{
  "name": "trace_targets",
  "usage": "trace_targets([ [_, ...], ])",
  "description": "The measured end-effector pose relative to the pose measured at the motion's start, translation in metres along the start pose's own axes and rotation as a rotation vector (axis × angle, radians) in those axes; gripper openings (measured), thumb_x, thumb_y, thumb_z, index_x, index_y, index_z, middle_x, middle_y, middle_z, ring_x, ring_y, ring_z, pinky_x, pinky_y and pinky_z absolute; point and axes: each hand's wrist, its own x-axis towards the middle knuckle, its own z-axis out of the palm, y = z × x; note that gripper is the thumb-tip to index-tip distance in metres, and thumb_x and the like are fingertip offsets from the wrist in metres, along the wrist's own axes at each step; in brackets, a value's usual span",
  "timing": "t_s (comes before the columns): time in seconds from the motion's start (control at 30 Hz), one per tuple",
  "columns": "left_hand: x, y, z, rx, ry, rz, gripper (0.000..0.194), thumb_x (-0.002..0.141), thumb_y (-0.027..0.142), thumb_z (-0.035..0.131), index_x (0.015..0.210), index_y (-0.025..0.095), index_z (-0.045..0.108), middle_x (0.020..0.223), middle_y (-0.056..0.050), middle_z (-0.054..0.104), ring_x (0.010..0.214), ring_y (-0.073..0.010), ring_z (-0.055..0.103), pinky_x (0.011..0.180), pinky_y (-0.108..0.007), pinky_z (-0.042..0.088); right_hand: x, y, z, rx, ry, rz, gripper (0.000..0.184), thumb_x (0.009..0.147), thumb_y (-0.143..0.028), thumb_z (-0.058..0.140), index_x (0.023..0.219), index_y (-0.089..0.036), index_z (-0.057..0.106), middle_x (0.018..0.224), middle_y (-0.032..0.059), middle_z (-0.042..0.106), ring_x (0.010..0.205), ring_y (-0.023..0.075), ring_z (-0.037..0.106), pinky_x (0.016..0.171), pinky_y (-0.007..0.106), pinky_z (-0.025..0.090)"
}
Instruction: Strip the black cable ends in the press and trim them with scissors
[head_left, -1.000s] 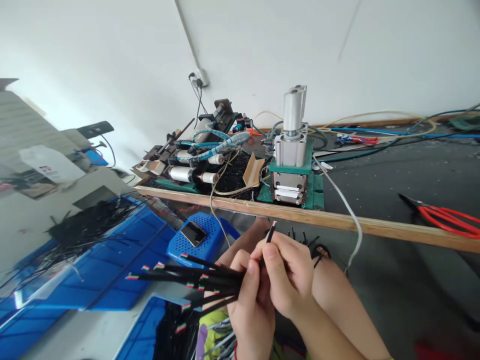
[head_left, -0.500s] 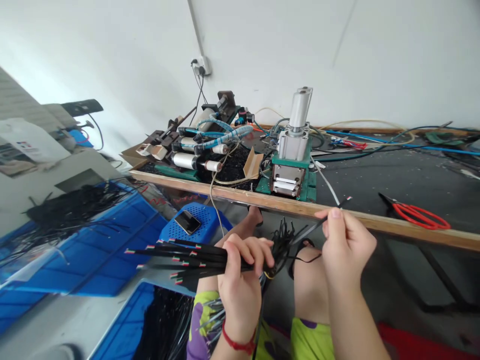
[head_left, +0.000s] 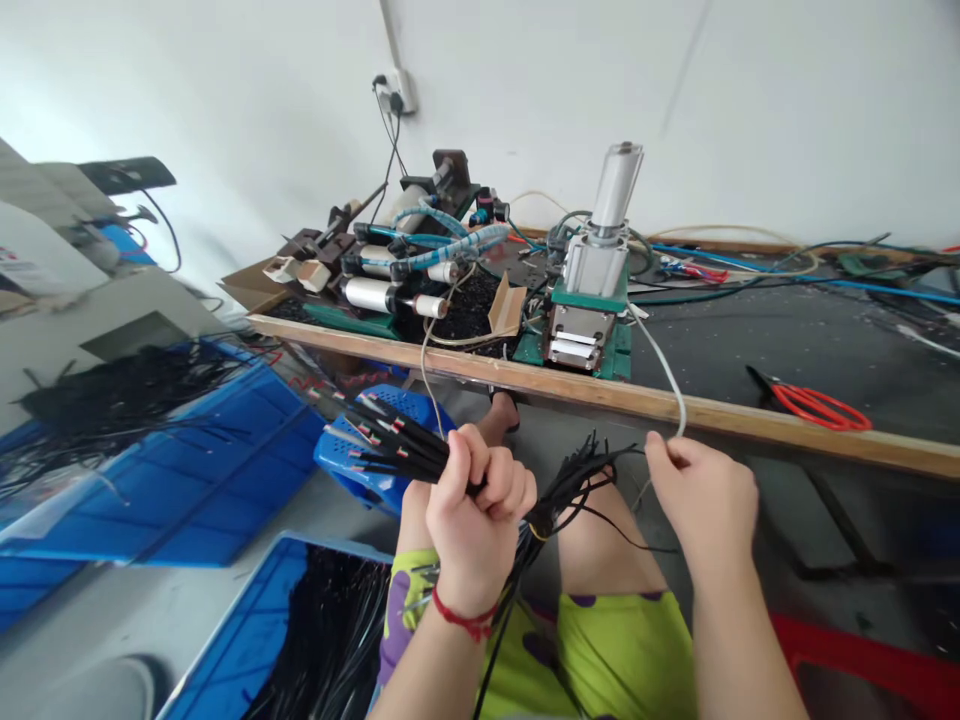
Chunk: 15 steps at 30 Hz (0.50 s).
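Observation:
My left hand (head_left: 480,495) is closed around a bunch of black cables (head_left: 409,440), whose ends fan out to the left and show small red, white and green wire tips. On my lap lies a larger bundle of black cables (head_left: 566,490), with a yellowish band (head_left: 538,532) around it. My right hand (head_left: 705,495) is closed in a pinch at the bundle's right side. One thin black cable runs from the bundle to its fingertips. A pale hose (head_left: 671,375) hanging from the bench passes just behind those fingers.
A pneumatic press (head_left: 589,290) stands at the bench's wooden edge (head_left: 465,372). Red-handled scissors (head_left: 821,405) lie on the right. Left of it are cylinders with blue hoses (head_left: 375,295). Blue crates (head_left: 247,625) of black cables and a blue stool (head_left: 349,460) stand lower left.
My right hand has come down slightly, and the cable tip that stuck up above its fingers no longer shows. My left hand has tightened around its bunch, whose ends now tilt upward.

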Motion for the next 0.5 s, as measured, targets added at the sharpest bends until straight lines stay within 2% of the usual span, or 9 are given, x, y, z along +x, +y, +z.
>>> trace_targets([
  [0.07,0.001,0.000,0.002,0.012,-0.036,-0.058,0.069,0.106,0.056,0.082,0.070,0.022,0.033,0.054,0.010,0.017,0.047,-0.0080,0.008,0.048,-0.024,0.021,-0.024,-0.013,-0.023,-0.022,0.154,-0.203,0.051,0.100,-0.037,0.071,0.057,-0.027,0.045,0.053,-0.0027,0.041,0.054,0.0173,0.034,0.061,0.036,0.027],
  [0.1,0.001,0.000,0.004,0.021,-0.054,-0.091,0.070,0.105,0.056,0.083,0.069,0.022,0.033,0.054,0.010,0.018,0.047,-0.0079,0.008,0.048,-0.024,0.021,-0.035,-0.020,-0.033,0.007,0.181,-0.357,0.045,0.104,-0.034,0.071,0.064,-0.027,0.052,0.059,-0.0017,0.051,0.058,0.0183,0.045,0.064,0.035,0.035],
  [0.17,0.003,0.001,0.007,0.039,-0.093,-0.155,0.069,0.103,0.057,0.085,0.069,0.022,0.036,0.054,0.010,0.020,0.047,-0.0080,0.010,0.048,-0.025,0.019,-0.051,-0.035,-0.045,0.087,0.014,-0.685,0.007,0.105,-0.026,0.070,0.099,-0.025,0.073,0.100,0.0069,0.081,0.096,0.0256,0.074,0.088,0.038,0.055],
  [0.2,0.004,0.003,0.008,0.047,-0.112,-0.179,0.069,0.102,0.058,0.086,0.069,0.022,0.037,0.054,0.010,0.020,0.047,-0.0082,0.010,0.047,-0.025,0.019,-0.053,-0.041,-0.046,0.098,-0.147,-0.819,0.027,0.102,-0.021,0.069,0.128,-0.022,0.075,0.132,0.0120,0.083,0.126,0.0309,0.075,0.107,0.044,0.057],
  [0.27,0.008,0.008,0.009,0.071,-0.142,-0.206,0.067,0.100,0.058,0.088,0.068,0.023,0.041,0.053,0.010,0.021,0.046,-0.0083,0.012,0.047,-0.026,0.017,-0.048,-0.047,-0.038,0.038,-0.497,-0.993,0.075,0.091,-0.012,0.067,0.166,-0.017,0.057,0.173,0.0159,0.064,0.167,0.0380,0.052,0.135,0.058,0.044],
  [0.33,0.013,0.017,0.009,0.104,-0.159,-0.218,0.067,0.096,0.058,0.091,0.066,0.023,0.042,0.052,0.011,0.022,0.046,-0.0079,0.013,0.047,-0.026,0.017,-0.033,-0.048,-0.019,-0.066,-0.764,-1.034,0.083,0.085,-0.011,0.072,0.167,-0.016,0.057,0.170,0.0170,0.068,0.167,0.0408,0.053,0.143,0.069,0.032],
  [0.4,0.017,0.026,0.009,0.135,-0.172,-0.233,0.068,0.093,0.057,0.094,0.065,0.023,0.043,0.051,0.011,0.023,0.045,-0.0074,0.013,0.046,-0.025,0.018,-0.015,-0.049,0.003,-0.173,-0.932,-0.994,0.066,0.084,-0.020,0.087,0.148,-0.019,0.073,0.146,0.0161,0.082,0.147,0.0423,0.071,0.143,0.074,0.028],
  [0.47,0.020,0.037,0.010,0.159,-0.187,-0.247,0.068,0.091,0.056,0.096,0.064,0.023,0.043,0.051,0.011,0.022,0.045,-0.0073,0.012,0.045,-0.025,0.018,-0.001,-0.053,0.024,-0.241,-1.012,-0.974,0.050,0.078,-0.033,0.100,0.124,-0.021,0.083,0.122,0.0130,0.089,0.124,0.0415,0.081,0.135,0.073,0.039],
  [0.5,0.021,0.042,0.012,0.175,-0.195,-0.251,0.068,0.092,0.055,0.096,0.063,0.023,0.043,0.050,0.011,0.021,0.044,-0.0073,0.012,0.045,-0.024,0.018,0.004,-0.056,0.034,-0.250,-1.032,-0.984,0.041,0.078,-0.037,0.102,0.112,-0.022,0.085,0.113,0.0111,0.090,0.116,0.0400,0.083,0.126,0.066,0.049],
])
